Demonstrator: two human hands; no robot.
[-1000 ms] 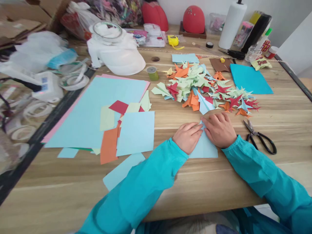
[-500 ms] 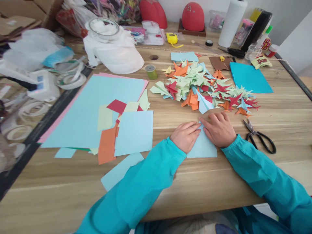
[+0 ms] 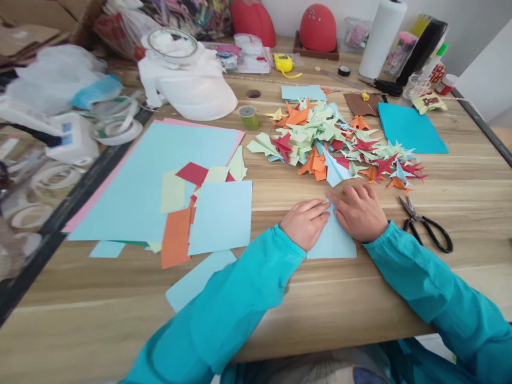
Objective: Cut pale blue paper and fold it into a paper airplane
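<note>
A light blue sheet of paper point(image 3: 335, 239) lies on the table under both hands, its upper part narrowing to a folded point. My left hand point(image 3: 305, 222) rests flat on its left edge, fingers stretched out. On the right side, my right hand point(image 3: 360, 214) presses down with spread fingers, the index fingertip near the top of the fold. The hands hide much of the sheet's upper half. Just beyond them is a heap of small folded paper shapes point(image 3: 320, 128) in green, orange, red and blue. Black-handled scissors point(image 3: 426, 224) lie right of my right hand.
Large light blue sheets point(image 3: 132, 181) lie on the left, with a smaller blue sheet point(image 3: 222, 218) and an orange piece point(image 3: 176, 237) on and beside them. A green spool point(image 3: 249, 118) stands near the heap. Bright blue paper point(image 3: 412, 128) lies at the right, and a white cap point(image 3: 192, 90) at the back.
</note>
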